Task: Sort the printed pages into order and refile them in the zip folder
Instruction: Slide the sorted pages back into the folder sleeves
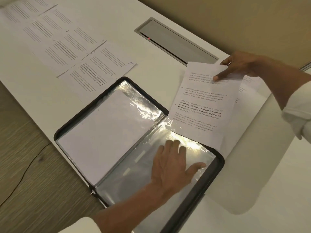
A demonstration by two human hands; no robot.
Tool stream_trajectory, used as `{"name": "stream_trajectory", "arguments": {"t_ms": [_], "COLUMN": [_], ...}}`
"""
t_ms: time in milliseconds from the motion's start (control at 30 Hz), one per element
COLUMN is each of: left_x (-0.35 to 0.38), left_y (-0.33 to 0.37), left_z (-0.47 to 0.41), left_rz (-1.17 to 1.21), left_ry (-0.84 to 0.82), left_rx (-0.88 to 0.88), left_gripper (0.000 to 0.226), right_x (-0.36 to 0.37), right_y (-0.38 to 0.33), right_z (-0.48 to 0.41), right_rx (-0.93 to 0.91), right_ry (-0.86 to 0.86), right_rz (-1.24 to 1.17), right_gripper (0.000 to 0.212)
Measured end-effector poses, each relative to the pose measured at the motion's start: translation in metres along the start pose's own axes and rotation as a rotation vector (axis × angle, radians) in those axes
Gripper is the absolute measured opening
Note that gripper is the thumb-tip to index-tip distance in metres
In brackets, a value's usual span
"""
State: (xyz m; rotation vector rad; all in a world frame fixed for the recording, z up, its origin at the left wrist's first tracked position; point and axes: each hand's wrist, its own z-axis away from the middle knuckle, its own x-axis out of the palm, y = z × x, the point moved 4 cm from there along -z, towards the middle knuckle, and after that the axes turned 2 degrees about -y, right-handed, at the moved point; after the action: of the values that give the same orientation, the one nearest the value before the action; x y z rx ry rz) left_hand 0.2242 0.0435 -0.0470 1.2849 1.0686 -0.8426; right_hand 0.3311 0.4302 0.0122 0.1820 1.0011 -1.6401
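My left hand (175,163) presses flat on the clear plastic sleeve (121,187) of the black zip folder (219,165); my right hand (240,67) pinches a white printed page (202,106). I'd lift the sleeve's mouth; feed the page squarely.

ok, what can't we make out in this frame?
Head view: any page number on the held white printed sheet; the right hand covers its top corner.
Head view: far row of printed pages; blurred, cut by the top edge.
Head view: loose sheets; mostly hidden by that sheet and hand.
Head view: black zip folder; near corner cut by the bottom edge.
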Motion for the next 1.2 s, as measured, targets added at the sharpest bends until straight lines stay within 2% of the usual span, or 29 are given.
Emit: {"name": "stream_trajectory", "arguments": {"t_ms": [167,300,533,667,700,800,933,1067,1200], "left_x": [0.020,0.030,0.032,0.035,0.036,0.037,0.036,0.033,0.027], "left_y": [-0.035,-0.046,-0.047,-0.047,-0.047,-0.045,-0.046,-0.047,-0.046], "left_z": [-0.012,-0.011,-0.004,-0.003,-0.003,-0.003,-0.004,-0.005,-0.010], "left_rz": [-0.057,-0.069,-0.126,-0.152,-0.157,-0.163,-0.151,-0.112,-0.064], "left_ry": [-0.231,-0.266,-0.267,-0.311,-0.316,-0.325,-0.363,-0.356,-0.427], "left_rx": [0.000,0.083,0.171,0.174,0.174,0.173,0.176,0.176,0.173], "left_gripper": [0.104,0.119,0.112,0.108,0.107,0.105,0.104,0.104,0.106], "right_x": [0.004,0.014,0.011,0.010,0.012,0.022,0.041,0.064,0.091], "right_y": [0.012,0.016,0.025,0.035,0.037,0.041,0.046,0.054,0.061], "right_z": [-0.006,-0.003,0.001,0.002,0.003,0.010,0.026,0.045,0.059], "right_rx": [0.049,0.064,0.086,0.155,0.172,0.226,0.313,0.399,0.496], "right_ry": [0.064,0.007,0.039,0.113,0.138,0.214,0.238,0.254,0.242], "right_rz": [-0.153,-0.207,-0.328,-0.505,-0.535,-0.632,-0.705,-0.730,-0.781], "right_gripper": [0.058,0.043,0.043,0.074,0.075,0.058,0.048,0.048,0.044]}}
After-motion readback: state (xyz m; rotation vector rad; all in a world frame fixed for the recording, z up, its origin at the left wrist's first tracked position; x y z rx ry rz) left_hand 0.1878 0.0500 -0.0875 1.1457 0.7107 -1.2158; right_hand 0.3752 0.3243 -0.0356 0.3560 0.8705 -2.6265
